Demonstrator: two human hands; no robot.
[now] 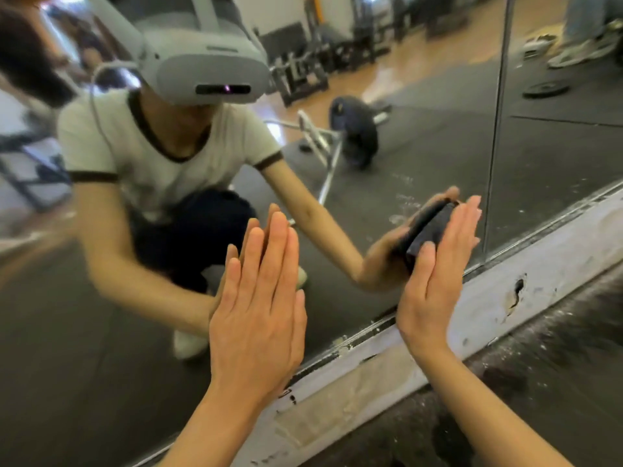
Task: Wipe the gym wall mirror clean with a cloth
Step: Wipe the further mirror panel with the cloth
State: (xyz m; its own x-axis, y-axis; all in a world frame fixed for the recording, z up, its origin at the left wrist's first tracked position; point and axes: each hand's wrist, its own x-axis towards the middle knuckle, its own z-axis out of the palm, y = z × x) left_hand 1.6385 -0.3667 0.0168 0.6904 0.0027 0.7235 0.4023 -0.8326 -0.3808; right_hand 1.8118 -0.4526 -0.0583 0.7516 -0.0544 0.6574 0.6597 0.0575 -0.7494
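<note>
mid-wipe, low on the mirror point(421, 136), cloth point(428, 230) at 3 o'clock.
right hand point(438, 264) presses the cloth flat-fingered; left hand point(259, 298) braces open on glass. next, i'd say: sweep toward the white smears at 1 o'clock.

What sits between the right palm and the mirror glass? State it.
In the head view, a folded dark cloth lies between the right hand and the mirror, pressed flat by straight fingers.
</note>
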